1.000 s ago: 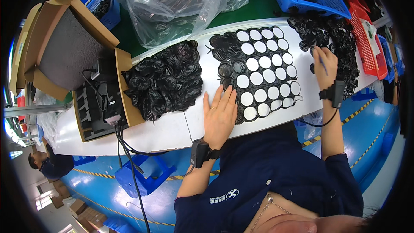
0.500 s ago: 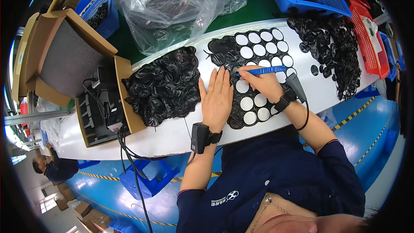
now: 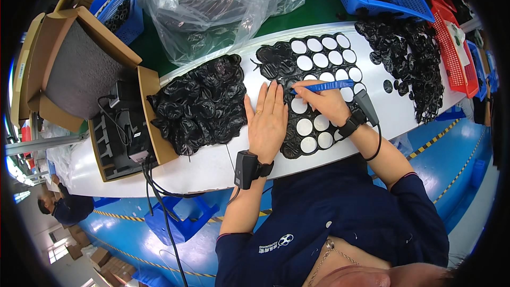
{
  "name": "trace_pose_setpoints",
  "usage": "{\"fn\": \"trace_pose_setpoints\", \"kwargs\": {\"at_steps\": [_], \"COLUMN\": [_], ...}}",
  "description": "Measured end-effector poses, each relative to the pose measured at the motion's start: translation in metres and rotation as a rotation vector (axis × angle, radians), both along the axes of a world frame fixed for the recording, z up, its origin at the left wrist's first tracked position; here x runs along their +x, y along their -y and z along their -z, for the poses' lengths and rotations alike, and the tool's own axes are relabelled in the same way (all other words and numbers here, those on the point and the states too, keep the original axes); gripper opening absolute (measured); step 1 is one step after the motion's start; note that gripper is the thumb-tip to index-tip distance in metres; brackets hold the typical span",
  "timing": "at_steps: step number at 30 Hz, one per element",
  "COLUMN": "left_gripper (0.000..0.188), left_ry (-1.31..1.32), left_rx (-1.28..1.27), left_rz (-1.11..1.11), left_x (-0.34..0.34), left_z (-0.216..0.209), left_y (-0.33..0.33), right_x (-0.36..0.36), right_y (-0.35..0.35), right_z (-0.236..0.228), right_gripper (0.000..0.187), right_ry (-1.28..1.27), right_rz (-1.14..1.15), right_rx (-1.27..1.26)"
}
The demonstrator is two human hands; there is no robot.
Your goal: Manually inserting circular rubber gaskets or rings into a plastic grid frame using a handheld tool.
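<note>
My left hand lies flat, fingers stretched out, on the left part of a black sheet patterned with round cells. In my right hand is a slim blue hand tool, gripped with its tip down at the sheet just beside my left fingertips. Many of the sheet's cells show white circles; whether these are holes or discs I cannot tell. Toward the far left corner the cells are black and crinkled. The tool's tip is too small to make out, and my hands cover part of the sheet.
Left of my hand lies a heap of black sheets, then an open cardboard box with devices and cables. Loose black pieces are piled at the right, near a red basket. Behind are a clear plastic bag and a blue basket.
Both hands and the blue tool stay almost in place. The whole view has shifted very slightly.
</note>
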State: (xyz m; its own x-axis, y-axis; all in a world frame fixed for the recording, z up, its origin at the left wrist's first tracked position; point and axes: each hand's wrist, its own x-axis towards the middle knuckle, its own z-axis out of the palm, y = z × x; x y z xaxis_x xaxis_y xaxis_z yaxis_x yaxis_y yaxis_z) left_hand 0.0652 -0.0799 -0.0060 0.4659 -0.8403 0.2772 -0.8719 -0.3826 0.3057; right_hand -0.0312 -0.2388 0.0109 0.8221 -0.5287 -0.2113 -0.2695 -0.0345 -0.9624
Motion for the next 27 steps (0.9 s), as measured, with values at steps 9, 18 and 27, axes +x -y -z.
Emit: {"fn": "trace_pose_setpoints", "kwargs": {"at_steps": [9,18,27], "left_gripper": [0.042,0.032,0.046], "left_ry": [-0.004,0.041,0.113], "left_rx": [0.002,-0.123,0.044], "left_rz": [0.01,-0.031,-0.083], "left_x": [0.002,0.016,0.043], "left_z": [0.001,-0.013,0.004], "left_y": [0.005,0.017,0.036], "right_x": [0.001,-0.113,0.026], "right_y": [-0.018,0.15,0.038], "right_z": [-0.002,-0.009,0.005], "right_gripper": [0.027,0.024,0.03], "right_ry": [0.143,-0.071,0.082], "right_rz": [-0.074,0.61,0.005], "right_rx": [-1.234,-0.823,0.088]}}
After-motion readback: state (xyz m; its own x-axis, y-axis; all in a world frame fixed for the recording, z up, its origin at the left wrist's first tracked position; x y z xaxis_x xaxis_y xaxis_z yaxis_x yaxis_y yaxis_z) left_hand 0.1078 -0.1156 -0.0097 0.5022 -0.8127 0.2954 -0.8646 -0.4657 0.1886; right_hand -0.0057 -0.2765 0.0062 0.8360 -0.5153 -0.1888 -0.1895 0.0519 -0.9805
